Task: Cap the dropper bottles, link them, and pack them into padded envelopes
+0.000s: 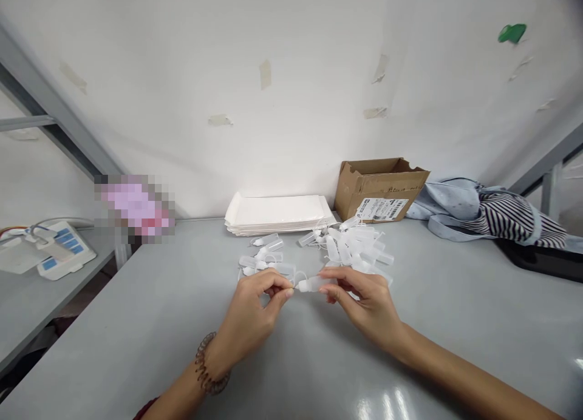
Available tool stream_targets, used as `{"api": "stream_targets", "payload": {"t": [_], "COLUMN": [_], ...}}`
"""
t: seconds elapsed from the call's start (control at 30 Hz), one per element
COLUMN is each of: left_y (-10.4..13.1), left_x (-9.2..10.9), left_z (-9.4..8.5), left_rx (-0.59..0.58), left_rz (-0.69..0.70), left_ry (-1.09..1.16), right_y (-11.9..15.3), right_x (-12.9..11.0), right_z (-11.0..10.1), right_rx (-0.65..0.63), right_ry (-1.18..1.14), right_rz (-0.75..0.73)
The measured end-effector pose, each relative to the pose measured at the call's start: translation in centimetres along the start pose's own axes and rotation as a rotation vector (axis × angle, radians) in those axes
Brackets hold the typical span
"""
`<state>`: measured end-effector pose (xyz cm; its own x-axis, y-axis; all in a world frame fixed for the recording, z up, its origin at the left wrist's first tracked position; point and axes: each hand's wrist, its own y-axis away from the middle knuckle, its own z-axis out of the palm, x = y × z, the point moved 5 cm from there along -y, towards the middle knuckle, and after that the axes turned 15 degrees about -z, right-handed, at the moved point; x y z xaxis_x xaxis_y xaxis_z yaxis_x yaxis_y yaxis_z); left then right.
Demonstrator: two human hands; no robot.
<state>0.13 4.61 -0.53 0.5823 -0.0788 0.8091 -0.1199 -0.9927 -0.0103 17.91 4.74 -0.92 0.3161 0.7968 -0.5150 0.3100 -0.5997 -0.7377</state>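
Near the middle of the grey table (136, 323), both hands meet over a small clear plastic bottle (313, 283). The right hand (364, 301) pinches the bottle's body between thumb and fingertips, holding it sideways just above the tabletop. The left hand (255, 308) is curled, its thumb and forefinger pressed together at the bottle's left end, where a tiny cap or tip sits; which of the two it is cannot be made out. A coiled brown hair tie (210, 371) rings the left wrist.

Just beyond the hands lie two loose groups of the same little bottles: a sparse scatter (266, 256) to the left and a denser heap (359, 247) to the right. Farther back, against the white wall, rests a flat stack of white sheets (277, 213), and just right of it stands an open cardboard box (378, 186) with a printed label on its front. At the far right, a bundle of blue and striped cloth (492, 210) lies partly over a dark tray (542, 259). On a lower surface at the far left sits a white device with blue buttons (54, 250).
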Motion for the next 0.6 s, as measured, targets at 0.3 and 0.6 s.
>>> {"api": "stream_targets", "payload": {"t": [0.3, 0.6], "left_y": [-0.11, -0.21], "left_x": [0.17, 0.06], "left_z": [-0.15, -0.03], "left_rx": [0.021, 0.025], "left_rz": [0.001, 0.014], "left_ry": [0.021, 0.019], "right_y": [0.07, 0.06], "right_x": [-0.07, -0.03], "right_z": [0.14, 0.28], "right_rx": [0.003, 0.002], "right_ry": [0.003, -0.016], "right_rz": [0.011, 0.039]}}
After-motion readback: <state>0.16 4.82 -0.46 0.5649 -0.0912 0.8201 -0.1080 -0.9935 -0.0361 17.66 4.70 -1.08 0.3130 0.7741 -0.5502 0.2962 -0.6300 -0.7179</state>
